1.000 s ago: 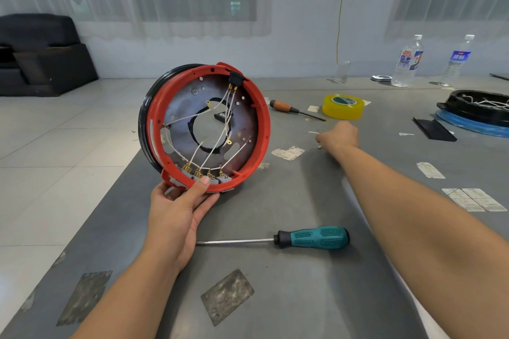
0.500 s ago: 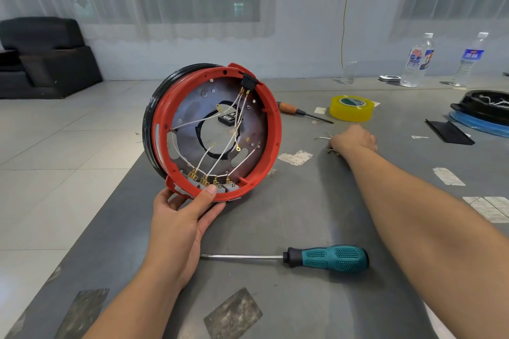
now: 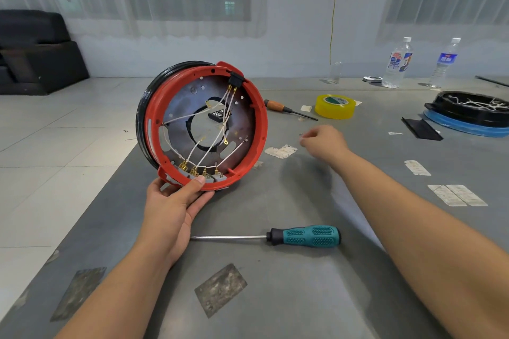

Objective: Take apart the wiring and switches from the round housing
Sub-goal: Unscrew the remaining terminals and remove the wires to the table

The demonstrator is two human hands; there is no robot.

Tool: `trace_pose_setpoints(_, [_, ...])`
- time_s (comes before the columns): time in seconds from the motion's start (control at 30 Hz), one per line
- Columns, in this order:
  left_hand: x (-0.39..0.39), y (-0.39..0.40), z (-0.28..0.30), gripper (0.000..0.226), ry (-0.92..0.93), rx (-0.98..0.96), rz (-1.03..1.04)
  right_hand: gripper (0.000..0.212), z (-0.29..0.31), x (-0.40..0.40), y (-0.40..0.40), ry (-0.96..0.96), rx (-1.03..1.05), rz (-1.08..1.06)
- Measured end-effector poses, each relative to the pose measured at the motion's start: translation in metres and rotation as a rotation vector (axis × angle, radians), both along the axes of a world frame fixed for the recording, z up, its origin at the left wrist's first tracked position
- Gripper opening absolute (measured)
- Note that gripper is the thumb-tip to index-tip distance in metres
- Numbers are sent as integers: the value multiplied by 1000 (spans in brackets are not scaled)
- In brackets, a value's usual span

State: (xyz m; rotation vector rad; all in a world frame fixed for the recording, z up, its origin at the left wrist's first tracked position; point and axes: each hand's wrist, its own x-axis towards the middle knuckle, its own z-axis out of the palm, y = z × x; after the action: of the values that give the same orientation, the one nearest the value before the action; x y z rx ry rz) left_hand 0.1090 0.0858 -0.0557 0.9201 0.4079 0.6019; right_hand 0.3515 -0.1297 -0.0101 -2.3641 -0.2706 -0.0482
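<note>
A: Where is the round housing (image 3: 259, 129) now?

B: Stood on edge near the left side of the worktop (image 3: 303, 283), open face toward the person. The left hand (image 3: 176, 201) grips its lower rim, thumb over the red edge beside the grey switches (image 3: 205, 175).

A: And the right hand (image 3: 325, 143)?

B: It hangs above the worktop right of the housing, fingers loosely curled. Whether they pinch something small, I cannot tell.

A: How will the parts handle?

B: The shell looks like stiff, light plastic, safe to steady by the rim. The white wires (image 3: 209, 151) are thin and limp, so I'd pull at the brass terminals, not the strands. The teal screwdriver (image 3: 303, 236) lies close by.
</note>
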Motion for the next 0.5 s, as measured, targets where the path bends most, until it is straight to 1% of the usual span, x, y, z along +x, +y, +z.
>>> trace_pose_setpoints(0.03, [-1, -1, 1, 49, -2, -1, 0, 6, 0, -15, 3, 22, 13, 64])
trace_pose_setpoints(0.1, [-2, -2, 1, 51, -5, -7, 5, 16, -2, -44, 12, 64, 37, 188])
trace_pose_setpoints(0.17, [-4, -2, 1, 47, -11, -3, -1, 30, -5, -71, 20, 100, 129, 256])
trace_pose_setpoints(0.2, [-6, -2, 1, 42, -17, 5, -13, 33, -6, -84, 25, 124, 197, 279])
trace_pose_setpoints(0.23, [-7, -2, 0, 38, -23, 10, -25, 33, -6, -95, 29, 151, 259, 306])
trace_pose_setpoints(0.27, [-9, -2, 0, 38, -30, 8, -36, 29, -7, -103, 34, 173, 304, 337])
trace_pose_setpoints(0.3, [-10, -2, 0, 44, -39, -1, -43, 22, -7, -110, 39, 184, 328, 361])
trace_pose_setpoints(0.33, [-10, -2, 0, 55, -50, -11, -51, 18, -8, -116, 44, 191, 349, 370])
trace_pose_setpoints(0.4, [-10, -2, 1, 76, -75, -24, -69, 17, -10, -123, 53, 206, 391, 342])
trace_pose_setpoints(0.47, [-10, -1, 1, 83, -88, -37, -87, 8, -12, -126, 58, 206, 454, 313])
trace_pose_setpoints(0.5, [-9, 0, 1, 83, -90, -48, -90, 9, -14, -127, 59, 192, 480, 303])
